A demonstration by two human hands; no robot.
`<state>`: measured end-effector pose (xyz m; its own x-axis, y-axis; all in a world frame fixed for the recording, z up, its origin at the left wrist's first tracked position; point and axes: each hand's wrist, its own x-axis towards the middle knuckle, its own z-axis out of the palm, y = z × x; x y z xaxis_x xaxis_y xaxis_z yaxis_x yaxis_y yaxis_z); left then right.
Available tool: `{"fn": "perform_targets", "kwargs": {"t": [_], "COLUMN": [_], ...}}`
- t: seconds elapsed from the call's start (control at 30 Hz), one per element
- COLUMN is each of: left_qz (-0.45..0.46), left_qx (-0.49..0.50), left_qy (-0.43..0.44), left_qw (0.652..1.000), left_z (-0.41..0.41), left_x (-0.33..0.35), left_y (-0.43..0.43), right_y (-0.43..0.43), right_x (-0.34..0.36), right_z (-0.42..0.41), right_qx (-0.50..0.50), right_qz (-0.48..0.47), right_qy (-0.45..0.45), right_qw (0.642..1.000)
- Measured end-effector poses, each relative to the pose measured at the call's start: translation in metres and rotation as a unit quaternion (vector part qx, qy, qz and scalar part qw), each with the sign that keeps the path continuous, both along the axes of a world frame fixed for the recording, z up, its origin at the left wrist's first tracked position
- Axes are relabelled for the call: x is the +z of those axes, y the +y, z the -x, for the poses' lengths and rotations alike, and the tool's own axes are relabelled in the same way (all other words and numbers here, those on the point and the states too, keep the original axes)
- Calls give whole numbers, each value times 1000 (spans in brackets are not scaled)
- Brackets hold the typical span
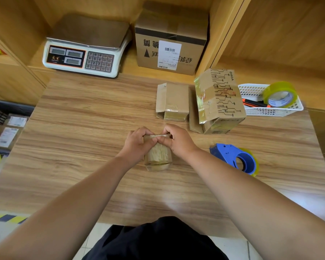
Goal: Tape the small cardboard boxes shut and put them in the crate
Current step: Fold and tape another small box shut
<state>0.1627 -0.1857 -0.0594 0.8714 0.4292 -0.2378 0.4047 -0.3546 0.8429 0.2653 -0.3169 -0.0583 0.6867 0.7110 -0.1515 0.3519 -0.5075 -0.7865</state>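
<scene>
Black garment (158, 241): closest to my view, at the near edge of the wooden table (83, 147).
Left hand (137, 145): I see its fingers curled, pinching the far top edge of the small tape-wrapped cardboard box (158, 156).
Right hand (178, 141): curled likewise on the same edge, fingertips meeting the left's.
Box position: mid-table, between both hands.
Blue tape dispenser (236, 158): lying right of the box, apart.
Black plastic crate (0, 111): beside the table's left edge, labelled parcels inside.

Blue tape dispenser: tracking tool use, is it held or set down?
Set down: the tape dispenser lies on the table; left hand and right hand grip the small box.
</scene>
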Motion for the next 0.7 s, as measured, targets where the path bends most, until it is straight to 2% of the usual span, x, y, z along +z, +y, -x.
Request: {"fn": "perform_targets", "kwargs": {"t": [0.27,0.43,0.53,0.7], "left_qz": [-49,-61,-68,-55], "left_qx": [13,10,8,6], "left_qy": [-40,-51,-52,-50], "left_qw": [998,997,996,997], "left_z": [-5,-4,-4,-1], "left_x": [-8,-9,-9,-11], "left_y": [0,-1,-1,-1], "right_y": [7,-1,-9,-10], "right_x": [-2,18,32,31], "right_z": [1,7,10,14], "right_qx": [-21,48,122,124], "right_qz": [2,99,201,210], "right_qy": [-38,-15,-59,-104], "right_qw": [999,994,970,964]}}
